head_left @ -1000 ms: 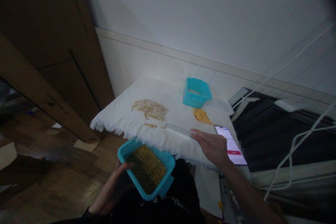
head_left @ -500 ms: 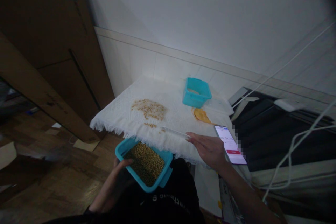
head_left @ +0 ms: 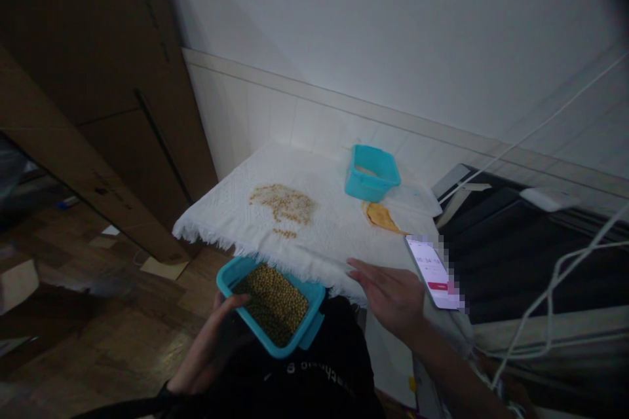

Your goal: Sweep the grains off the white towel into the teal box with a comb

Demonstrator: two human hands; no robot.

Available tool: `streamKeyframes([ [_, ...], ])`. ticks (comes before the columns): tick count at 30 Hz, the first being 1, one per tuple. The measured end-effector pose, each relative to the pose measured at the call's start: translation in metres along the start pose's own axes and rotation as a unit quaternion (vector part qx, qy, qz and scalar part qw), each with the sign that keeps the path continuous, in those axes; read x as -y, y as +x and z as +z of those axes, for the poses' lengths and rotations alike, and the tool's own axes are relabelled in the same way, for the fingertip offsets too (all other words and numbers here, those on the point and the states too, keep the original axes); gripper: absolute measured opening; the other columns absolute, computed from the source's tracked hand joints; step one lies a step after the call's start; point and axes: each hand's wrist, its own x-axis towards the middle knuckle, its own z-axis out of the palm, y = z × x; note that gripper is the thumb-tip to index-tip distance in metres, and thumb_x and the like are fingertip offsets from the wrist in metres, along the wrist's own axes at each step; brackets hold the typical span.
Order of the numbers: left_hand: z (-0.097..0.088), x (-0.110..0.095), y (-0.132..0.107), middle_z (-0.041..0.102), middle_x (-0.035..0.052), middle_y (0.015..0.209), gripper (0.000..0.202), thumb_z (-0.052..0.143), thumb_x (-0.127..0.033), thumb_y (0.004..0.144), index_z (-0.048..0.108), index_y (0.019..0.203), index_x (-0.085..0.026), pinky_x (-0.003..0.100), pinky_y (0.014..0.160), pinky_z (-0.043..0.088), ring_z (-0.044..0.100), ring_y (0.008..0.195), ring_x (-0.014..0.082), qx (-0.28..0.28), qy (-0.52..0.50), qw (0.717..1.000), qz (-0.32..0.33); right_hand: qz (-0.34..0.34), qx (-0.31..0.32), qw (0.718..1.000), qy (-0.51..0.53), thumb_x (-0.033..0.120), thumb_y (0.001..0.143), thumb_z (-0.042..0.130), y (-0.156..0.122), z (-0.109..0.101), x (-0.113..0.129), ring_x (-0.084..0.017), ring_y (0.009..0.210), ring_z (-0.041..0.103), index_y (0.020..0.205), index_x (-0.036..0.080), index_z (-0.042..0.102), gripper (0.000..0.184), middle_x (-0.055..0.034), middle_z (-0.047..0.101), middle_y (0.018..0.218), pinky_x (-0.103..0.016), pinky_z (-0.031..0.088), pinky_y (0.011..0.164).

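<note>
My left hand (head_left: 223,314) grips the left side of a blue plastic container (head_left: 314,327), thumb over its rim. It holds yellow soybeans (head_left: 289,301) and smaller dark green beans, and sits just below the fringed edge of a white cloth (head_left: 329,190). My right hand (head_left: 393,291) is over the cloth's front right part, fingers pressed together around a thin, pale strip that barely shows against the cloth. To its upper left, a patch of loose soybeans (head_left: 289,203) lies spread on the cloth, with a small row nearer the edge.
A second blue container (head_left: 371,180) with pale contents stands at the back, by the wall. In front of it lies an orange-yellow pouch-like item (head_left: 381,217). A lit phone (head_left: 432,273) lies right of my right hand. White cables (head_left: 548,288) hang at right; tall cardboard (head_left: 113,98) stands left.
The few beans near the strip's tip have left the cloth edge. My right hand has come slightly nearer the front edge, and the strip shows less. My left hand still holds the container.
</note>
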Motion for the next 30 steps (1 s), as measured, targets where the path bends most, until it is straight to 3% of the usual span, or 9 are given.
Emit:
streamKeyframes([
  [4,0.000,-0.003,-0.002,0.073,0.0042,0.138,0.070,0.085,-0.039,0.080,0.056,0.144,-0.037,0.049,0.099,0.059,0.067,0.129,0.0351,0.003,0.005,1.000,0.003,0.007,-0.041,0.999,-0.004,0.013,0.101,0.067,0.007,0.012,-0.012,-0.016,0.068,0.082,0.124,0.027,0.078,0.029,0.0002,0.086,0.098,-0.023,0.069,0.065],
  [9,0.001,-0.006,-0.003,0.075,0.0037,0.137,0.072,0.086,-0.039,0.079,0.057,0.145,-0.038,0.049,0.100,0.059,0.065,0.131,0.0367,0.010,0.002,1.000,0.001,0.025,-0.033,0.999,0.016,0.014,0.102,0.067,0.007,0.021,-0.016,-0.016,0.069,0.082,0.127,0.032,0.077,0.032,0.0031,0.086,0.099,-0.023,0.069,0.066],
  [16,-0.003,-0.007,-0.003,0.070,0.0053,0.143,0.062,0.084,-0.038,0.081,0.057,0.137,-0.034,0.048,0.101,0.058,0.060,0.137,0.0364,0.010,0.010,1.000,0.010,0.010,-0.010,1.000,0.028,0.015,0.103,0.066,0.011,0.018,-0.012,-0.014,0.071,0.082,0.131,0.031,0.076,0.034,0.0028,0.086,0.100,-0.021,0.068,0.067],
  [24,-0.005,-0.009,-0.006,0.067,0.0063,0.146,0.051,0.079,-0.036,0.086,0.059,0.132,-0.032,0.049,0.104,0.057,0.055,0.142,0.0360,0.022,0.013,0.999,0.024,0.018,-0.031,0.999,0.009,0.016,0.103,0.065,0.013,0.021,-0.012,-0.016,0.068,0.082,0.123,0.029,0.079,0.027,0.0018,0.086,0.098,-0.021,0.068,0.064],
  [30,-0.002,-0.010,-0.003,0.067,0.0050,0.146,0.058,0.082,-0.037,0.083,0.058,0.136,-0.033,0.049,0.103,0.057,0.055,0.142,0.0359,0.004,0.007,1.000,0.014,0.002,-0.015,1.000,0.025,0.016,0.104,0.066,0.014,0.020,-0.011,-0.014,0.069,0.082,0.120,0.025,0.079,0.023,0.0003,0.086,0.098,-0.018,0.067,0.066],
])
